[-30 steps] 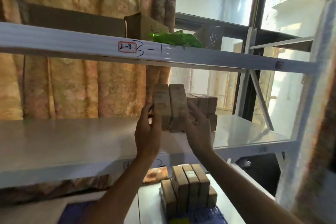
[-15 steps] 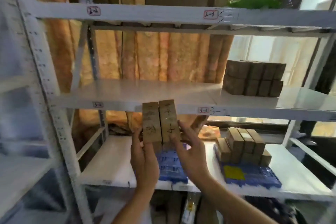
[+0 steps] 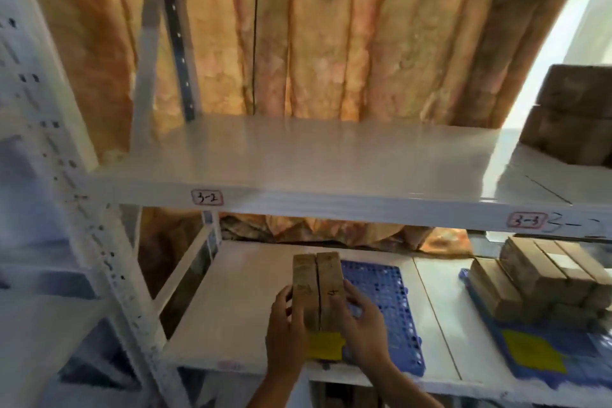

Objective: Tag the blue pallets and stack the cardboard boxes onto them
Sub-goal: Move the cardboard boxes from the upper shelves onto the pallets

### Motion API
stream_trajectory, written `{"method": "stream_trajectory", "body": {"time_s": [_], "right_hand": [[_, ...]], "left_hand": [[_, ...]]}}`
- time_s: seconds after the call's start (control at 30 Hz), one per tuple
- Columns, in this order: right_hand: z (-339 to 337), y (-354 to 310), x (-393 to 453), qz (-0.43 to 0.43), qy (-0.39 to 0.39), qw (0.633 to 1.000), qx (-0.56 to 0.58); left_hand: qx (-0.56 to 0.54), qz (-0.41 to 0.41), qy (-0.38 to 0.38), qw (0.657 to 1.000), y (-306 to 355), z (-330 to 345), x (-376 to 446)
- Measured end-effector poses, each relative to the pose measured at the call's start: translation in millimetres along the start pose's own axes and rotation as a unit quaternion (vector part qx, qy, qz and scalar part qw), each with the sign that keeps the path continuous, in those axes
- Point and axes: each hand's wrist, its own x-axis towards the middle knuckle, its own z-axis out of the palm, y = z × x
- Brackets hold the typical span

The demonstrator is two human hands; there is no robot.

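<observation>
While both hands squeeze them from the sides, two cardboard boxes (image 3: 317,288) stand up tall, side by side and touching, low in the middle of the frame. The left hand (image 3: 285,331) grips the left box, and the right hand (image 3: 362,325) grips the right box with its fingers (image 3: 351,291) spread on the front. Black writing shows on the boxes, too blurry to read.

Just behind the boxes is a blue pallet (image 3: 384,301) with lots of little holes. It lies flat on the bottom shelf (image 3: 238,308). A yellow tag (image 3: 326,345) sits at its front edge, right under the boxes.

At the lower right of the frame, a second blue pallet (image 3: 583,361) has its own yellow tag (image 3: 533,353) and a pile of boxes (image 3: 543,278) on it.

Across the middle of the frame runs a white shelf (image 3: 314,156), with small labels (image 3: 207,198) on its front edge. More brown boxes (image 3: 576,113) sit at its right end. An orange curtain (image 3: 331,50) hangs behind.
</observation>
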Motion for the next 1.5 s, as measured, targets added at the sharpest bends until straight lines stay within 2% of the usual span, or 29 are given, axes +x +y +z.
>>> {"method": "stream_trajectory", "body": {"time_s": [0.2, 0.33, 0.6, 0.73, 0.87, 0.97, 1.1, 1.23, 1.5], "right_hand": [[28, 43, 76, 0.057, 0.013, 0.998, 0.015], [36, 59, 105, 0.088, 0.021, 0.996, 0.020], [38, 63, 134, 0.114, 0.009, 0.993, -0.003], [36, 58, 131, 0.121, -0.022, 0.992, -0.021], [34, 55, 127, 0.135, -0.049, 0.988, -0.056], [28, 47, 115, 0.151, -0.033, 0.985, -0.075], [10, 33, 88, 0.168, -0.028, 0.981, -0.090], [-21, 10, 60, 0.143, -0.038, 0.974, -0.169], [-136, -59, -34, 0.025, -0.040, 0.966, -0.253]], "left_hand": [[0.059, -0.003, -0.132, 0.989, -24, 29, 97], [0.076, -0.041, -0.181, 0.980, -27, 46, 127], [0.097, -0.044, -0.150, 0.983, -31, 59, 135], [0.093, -0.032, -0.123, 0.988, -38, 61, 128], [0.091, -0.035, -0.142, 0.985, -44, 58, 128], [0.098, -0.033, -0.162, 0.981, -41, 49, 128], [0.118, 0.003, -0.166, 0.979, -27, 27, 119], [0.137, 0.040, -0.181, 0.973, 2, 6, 85], [0.232, 0.154, -0.206, 0.938, 100, 8, -48]]}}
